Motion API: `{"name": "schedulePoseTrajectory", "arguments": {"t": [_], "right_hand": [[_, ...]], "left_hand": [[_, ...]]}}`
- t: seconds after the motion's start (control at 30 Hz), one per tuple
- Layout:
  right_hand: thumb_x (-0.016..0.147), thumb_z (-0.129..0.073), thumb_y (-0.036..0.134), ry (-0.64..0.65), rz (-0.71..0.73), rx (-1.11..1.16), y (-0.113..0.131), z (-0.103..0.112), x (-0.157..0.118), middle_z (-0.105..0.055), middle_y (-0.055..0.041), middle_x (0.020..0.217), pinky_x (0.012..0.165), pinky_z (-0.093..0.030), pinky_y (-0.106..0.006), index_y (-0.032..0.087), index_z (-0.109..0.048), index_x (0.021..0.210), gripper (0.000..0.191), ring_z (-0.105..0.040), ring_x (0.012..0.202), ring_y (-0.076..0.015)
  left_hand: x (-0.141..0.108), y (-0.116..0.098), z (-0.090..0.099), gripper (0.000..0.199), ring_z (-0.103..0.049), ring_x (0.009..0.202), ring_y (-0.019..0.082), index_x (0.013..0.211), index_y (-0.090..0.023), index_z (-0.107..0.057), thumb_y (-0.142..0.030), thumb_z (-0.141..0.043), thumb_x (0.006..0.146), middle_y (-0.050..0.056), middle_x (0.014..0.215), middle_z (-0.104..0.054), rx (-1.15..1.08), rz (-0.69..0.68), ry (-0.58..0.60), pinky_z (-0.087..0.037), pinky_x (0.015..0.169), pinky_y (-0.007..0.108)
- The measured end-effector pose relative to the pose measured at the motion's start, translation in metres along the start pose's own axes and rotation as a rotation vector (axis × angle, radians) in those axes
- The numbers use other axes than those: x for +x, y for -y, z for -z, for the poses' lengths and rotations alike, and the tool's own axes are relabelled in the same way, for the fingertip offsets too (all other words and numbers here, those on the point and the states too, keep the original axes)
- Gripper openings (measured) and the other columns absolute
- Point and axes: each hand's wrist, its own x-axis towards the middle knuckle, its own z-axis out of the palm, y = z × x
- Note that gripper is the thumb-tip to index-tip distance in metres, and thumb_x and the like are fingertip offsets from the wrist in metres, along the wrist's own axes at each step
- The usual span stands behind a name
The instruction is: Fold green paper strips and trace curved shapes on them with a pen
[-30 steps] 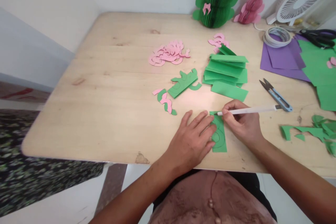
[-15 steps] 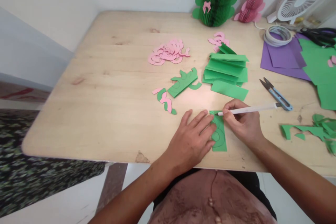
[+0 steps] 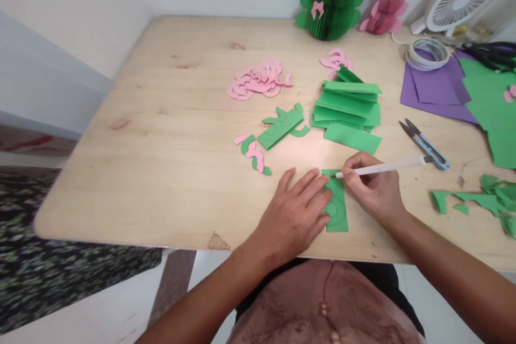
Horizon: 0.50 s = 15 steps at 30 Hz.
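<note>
A narrow green paper strip (image 3: 337,214) lies near the table's front edge, with curved outlines drawn on it. My left hand (image 3: 296,209) rests flat with spread fingers, its fingertips over the strip's left side. In my right hand (image 3: 373,188) is a white pen (image 3: 389,166), its tip on the upper part of the strip. Left of these lie pink and green cut-out pieces (image 3: 255,156) and another green strip with drawn outlines (image 3: 281,129). Folded green paper strips (image 3: 349,105) are stacked just beyond my right hand.
A pile of pink cut-outs (image 3: 258,80) lies farther back. Thread snips (image 3: 425,144) and green scraps (image 3: 484,200) are at the right. Behind stand a green honeycomb paper figure (image 3: 332,0), a pink paper rabbit (image 3: 389,8) and a white fan (image 3: 461,0). Tape rolls (image 3: 427,55) sit on purple paper (image 3: 437,88).
</note>
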Motion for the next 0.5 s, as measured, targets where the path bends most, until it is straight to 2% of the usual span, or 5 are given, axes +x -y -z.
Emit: {"name": "schedulePoseTrajectory", "arguments": {"t": [0.5], "right_hand": [[0.073,-0.056,0.022,0.003,-0.005,-0.006,-0.0006,0.0002,-0.0001,-0.057,0.0025,0.053,0.043,-0.035,-0.022,0.021,-0.055,0.060,0.012,-0.047,0.047,-0.0102]], "left_hand": [[-0.0001,0.0002,-0.0002,0.031,-0.037,0.139,0.026,0.122,-0.017,-0.056,-0.031,-0.045,0.097,0.010,0.141,-0.054,-0.006,0.000,0.000,-0.024,0.114,0.055]]}}
